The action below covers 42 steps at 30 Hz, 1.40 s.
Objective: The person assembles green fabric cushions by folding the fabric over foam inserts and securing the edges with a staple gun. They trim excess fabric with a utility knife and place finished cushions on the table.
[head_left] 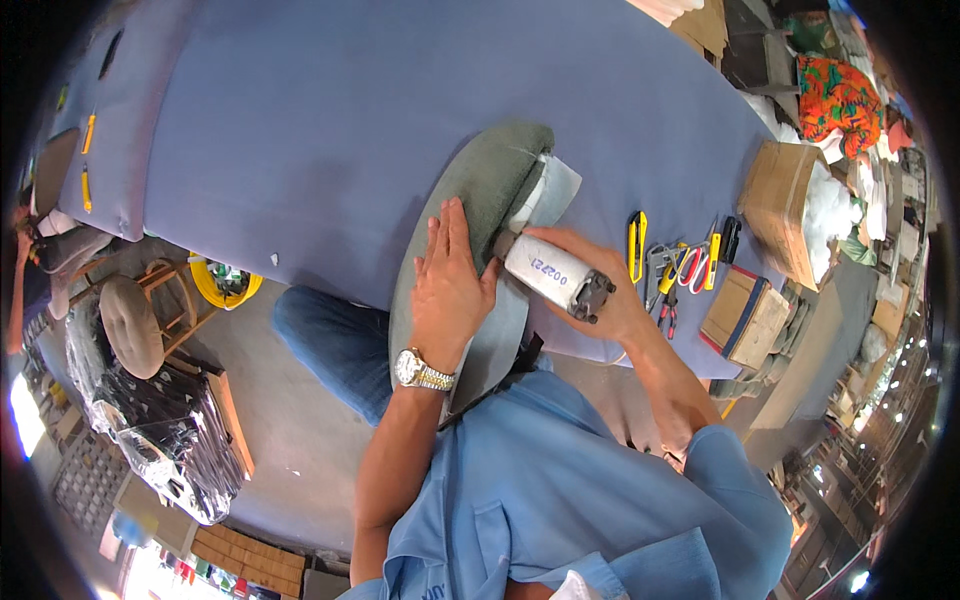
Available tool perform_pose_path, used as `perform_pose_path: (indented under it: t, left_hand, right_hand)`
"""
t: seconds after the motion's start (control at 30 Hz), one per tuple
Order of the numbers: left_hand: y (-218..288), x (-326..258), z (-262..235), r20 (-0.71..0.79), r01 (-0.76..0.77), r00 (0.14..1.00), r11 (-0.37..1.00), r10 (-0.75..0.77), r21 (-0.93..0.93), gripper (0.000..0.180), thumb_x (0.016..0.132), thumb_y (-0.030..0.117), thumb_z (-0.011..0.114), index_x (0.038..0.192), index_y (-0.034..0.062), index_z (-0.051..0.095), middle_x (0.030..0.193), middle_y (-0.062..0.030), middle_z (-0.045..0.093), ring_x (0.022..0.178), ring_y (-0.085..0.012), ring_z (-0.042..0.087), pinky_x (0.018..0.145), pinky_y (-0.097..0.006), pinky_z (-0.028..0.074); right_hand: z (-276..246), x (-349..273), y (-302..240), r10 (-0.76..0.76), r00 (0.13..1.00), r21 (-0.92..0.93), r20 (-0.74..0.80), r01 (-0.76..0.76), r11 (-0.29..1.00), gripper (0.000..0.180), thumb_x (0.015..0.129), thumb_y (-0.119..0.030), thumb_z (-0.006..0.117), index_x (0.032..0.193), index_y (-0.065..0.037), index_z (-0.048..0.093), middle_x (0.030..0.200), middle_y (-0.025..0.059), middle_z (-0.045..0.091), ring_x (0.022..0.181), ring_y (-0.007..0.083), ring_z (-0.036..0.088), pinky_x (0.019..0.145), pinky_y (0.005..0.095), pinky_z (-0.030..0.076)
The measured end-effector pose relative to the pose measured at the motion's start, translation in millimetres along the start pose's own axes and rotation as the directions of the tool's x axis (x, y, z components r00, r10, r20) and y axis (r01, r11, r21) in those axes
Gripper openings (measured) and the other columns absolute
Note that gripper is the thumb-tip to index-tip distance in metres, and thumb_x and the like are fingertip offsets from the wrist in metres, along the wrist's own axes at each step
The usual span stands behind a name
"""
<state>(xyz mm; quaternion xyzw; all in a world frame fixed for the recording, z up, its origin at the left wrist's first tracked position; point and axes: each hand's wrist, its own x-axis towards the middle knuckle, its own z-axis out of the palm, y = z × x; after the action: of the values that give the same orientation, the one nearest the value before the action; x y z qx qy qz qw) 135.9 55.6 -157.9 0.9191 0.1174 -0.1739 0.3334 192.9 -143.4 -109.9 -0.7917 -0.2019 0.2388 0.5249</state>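
1. Blue table [300, 120], smooth-covered, stretches before me.
2. Left grip [447, 300]: fingers straight, flat on the curved, plush grey-green cushion [480, 170] overhanging the table's near edge.
3. White, barrel-shaped tool [545, 268]: nose at cushion's edge, right grip [620, 305] clamped round it; a slip could, I judge, nip the left thumb [489, 277] alongside.

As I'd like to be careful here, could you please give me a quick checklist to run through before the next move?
1. Left hand flat on the green-grey cushion: ok.
2. Right hand wrapped around the white handheld tool: ok.
3. Left thumb well away from the tool's nose: not ok, it lies close beside it.
4. Nose touching the cushion: cannot tell.
5. Loose cutter, the nearest yellow utility knife, off the cushion: ok, it lies to the right.
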Motion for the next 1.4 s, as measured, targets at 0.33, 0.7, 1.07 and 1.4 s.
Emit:
perform_pose_path:
  t: [0.33, 0.7, 1.07, 1.4]
  left_hand:
    - [-0.5, -4.3, -2.5, 0.021, 0.007, 1.0, 1.0, -0.006, -0.014, 0.093, 0.088, 0.015, 0.074, 0.163, 0.004, 0.02, 0.167, -0.018, 0.032, 0.153, -0.0398, 0.032, 0.116, -0.062, 0.038]
    - [-14.3, 2.1, 30.7, -0.151, -0.053, 0.986, 0.991, 0.071, 0.123, 0.09, 0.095, 0.047, 0.065, 0.16, 0.0004, 0.024, 0.163, -0.0248, 0.035, 0.145, -0.0433, 0.044, 0.109, -0.064, 0.043]
    - [17.5, -105.0, -144.7, -0.333, -0.558, 0.811, 0.464, 0.482, -0.688, 0.059, 0.107, 0.045, 0.05, 0.139, -0.0034, 0.059, 0.147, -0.0277, 0.055, 0.135, -0.0414, 0.055, 0.115, -0.048, 0.041]
    - [29.0, -210.2, -205.0, -0.698, -0.919, 0.316, 0.026, 0.642, -0.393, 0.021, 0.1, 0.016, 0.069, 0.096, -0.0041, 0.074, 0.099, -0.02, 0.075, 0.092, -0.0328, 0.075, 0.097, -0.05, 0.05]
  right_hand:
    - [3.5, 0.6, -11.3, 0.104, 0.993, 0.094, 0.06, -0.11, 0.99, 0.063, 0.075, -0.002, 0.075, 0.136, -0.008, 0.061, 0.126, 0.0139, 0.07, 0.116, 0.0291, 0.07, 0.098, 0.0339, 0.052]
    - [6.7, -59.6, 5.5, 0.203, 0.965, -0.026, -0.167, -0.21, 0.977, 0.061, 0.082, -0.009, 0.082, 0.138, -0.003, 0.059, 0.123, 0.012, 0.07, 0.106, 0.0209, 0.064, 0.091, 0.0326, 0.048]
    - [33.5, -43.7, 129.2, 0.002, 0.976, -0.329, -0.217, -0.075, 0.942, 0.075, 0.092, -0.011, 0.072, 0.157, -0.001, 0.037, 0.129, 0.0149, 0.062, 0.11, 0.0239, 0.065, 0.086, 0.0344, 0.056]
    - [94.1, 10.8, 22.0, 0.568, 0.807, 0.568, -0.162, -0.394, 0.722, 0.084, 0.09, -0.037, 0.082, 0.152, 0.005, 0.043, 0.15, 0.0139, 0.052, 0.132, 0.0281, 0.053, 0.111, 0.0411, 0.042]
